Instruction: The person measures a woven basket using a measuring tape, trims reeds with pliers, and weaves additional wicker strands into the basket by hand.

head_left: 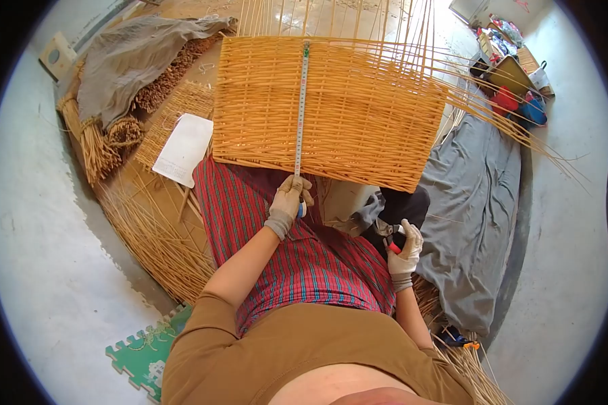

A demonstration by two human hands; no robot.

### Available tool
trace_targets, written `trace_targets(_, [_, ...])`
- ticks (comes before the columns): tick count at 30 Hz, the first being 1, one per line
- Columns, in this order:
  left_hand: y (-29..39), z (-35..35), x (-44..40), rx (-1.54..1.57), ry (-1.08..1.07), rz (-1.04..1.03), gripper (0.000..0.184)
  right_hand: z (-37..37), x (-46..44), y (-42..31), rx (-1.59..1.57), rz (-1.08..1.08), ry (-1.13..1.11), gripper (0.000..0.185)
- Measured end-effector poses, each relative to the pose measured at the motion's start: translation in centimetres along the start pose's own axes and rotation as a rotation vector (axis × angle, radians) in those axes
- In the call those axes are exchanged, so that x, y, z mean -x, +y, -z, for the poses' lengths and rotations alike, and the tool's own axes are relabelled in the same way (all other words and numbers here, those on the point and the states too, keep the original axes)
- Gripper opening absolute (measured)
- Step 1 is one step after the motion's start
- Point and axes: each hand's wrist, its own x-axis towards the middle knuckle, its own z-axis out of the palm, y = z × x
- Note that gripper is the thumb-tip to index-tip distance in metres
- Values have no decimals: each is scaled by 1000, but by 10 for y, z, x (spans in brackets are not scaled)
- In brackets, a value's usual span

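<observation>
A woven wicker panel (365, 101) leans across my knees, with loose long stakes standing out of its top and right edges. My left hand (290, 202), in a pale work glove, is closed on a tape measure (300, 128). Its extended blade runs straight up the panel's face from the lower edge to the top, and part of the blue case shows beside my fingers. To the right, my gloved right hand (407, 251) is closed round red-and-black-handled shears (393, 244), their blades partly hidden against dark cloth. A red checked cloth (304, 277) covers my lap.
Bundled wicker rods (93, 150) lie at the left under a grey cloth (138, 57). Beside the panel rests a white paper sheet (184, 148). Another grey cloth (476, 209) spreads at the right, below long rods. A green foam mat (142, 354) lies lower left.
</observation>
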Motion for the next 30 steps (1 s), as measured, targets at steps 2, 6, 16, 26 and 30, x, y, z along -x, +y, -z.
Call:
trace_targets(2, [-3,3,-3,8,-9,26,34,-4,-8,3,1,43,28,77])
trace_targets(6, [10,6,-3,-84,-13,75,30,2,-1,0,19,33,-2,74])
trace_targets(16, [-5,17,-16,-40,-61,116,27,6,-4,-4,28,37,-36,75])
trace_targets(26, [33,62,4,-66,129,-62,38,-2,-1,-3,55,13,-4,74])
trace_targets(30, [41,68,6,-50,172,29,39,-1,-1,-3,61,0,-26,75])
